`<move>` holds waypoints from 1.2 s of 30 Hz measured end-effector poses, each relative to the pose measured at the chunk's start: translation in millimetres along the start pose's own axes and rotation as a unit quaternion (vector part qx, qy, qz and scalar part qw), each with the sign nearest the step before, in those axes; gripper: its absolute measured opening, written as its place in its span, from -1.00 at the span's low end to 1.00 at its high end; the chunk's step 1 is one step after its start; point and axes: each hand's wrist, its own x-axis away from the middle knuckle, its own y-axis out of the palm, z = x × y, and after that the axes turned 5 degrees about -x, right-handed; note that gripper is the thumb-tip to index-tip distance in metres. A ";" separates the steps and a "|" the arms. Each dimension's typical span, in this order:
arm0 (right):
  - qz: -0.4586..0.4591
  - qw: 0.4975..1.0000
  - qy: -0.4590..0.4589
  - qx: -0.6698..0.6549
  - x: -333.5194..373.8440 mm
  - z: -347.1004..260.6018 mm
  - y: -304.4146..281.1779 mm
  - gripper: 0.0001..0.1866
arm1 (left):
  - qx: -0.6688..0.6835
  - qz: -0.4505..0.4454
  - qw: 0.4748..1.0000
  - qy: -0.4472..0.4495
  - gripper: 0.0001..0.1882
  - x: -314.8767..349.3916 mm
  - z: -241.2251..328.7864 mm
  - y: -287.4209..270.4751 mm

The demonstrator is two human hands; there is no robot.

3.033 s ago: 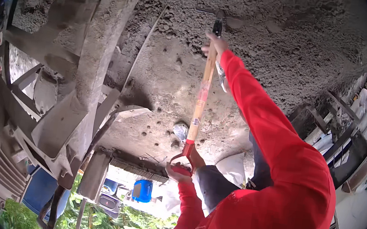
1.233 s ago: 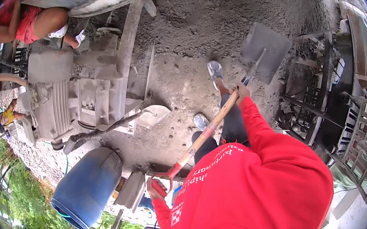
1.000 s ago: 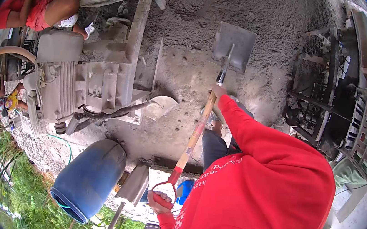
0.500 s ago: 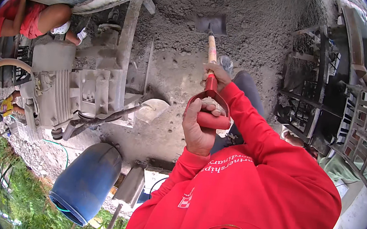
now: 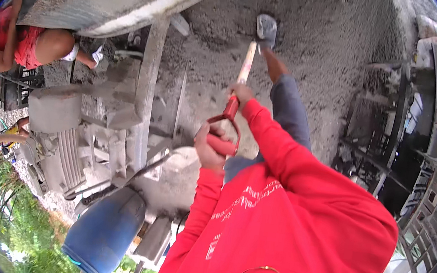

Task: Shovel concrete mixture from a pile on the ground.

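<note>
1. The biggest thing is the grey, lumpy stuff spread over the ground. The work in hand looks like digging into it.
2. Next comes the shovel. It runs from near the person's tummy out to the grey stuff, with its red end close in and its wooden pole pointing away. The blade does not show, so I cannot tell how deep it is. The next move seems to call for a good, steady push with both hands.
3. One foot is just beside the pole's far end. I cannot tell if they touch.
4. The left hand has its fingers curled tight around the red grip.
5. The right hand is a bit blurry. Its fingers look closed around the pole, where wood meets red.
</note>
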 end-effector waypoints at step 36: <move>0.115 0.973 0.168 0.111 -189.9 13.6 -98.3 -0.81 | -0.324 0.643 0.694 0.029 -0.32 171.5 12.5 -133.9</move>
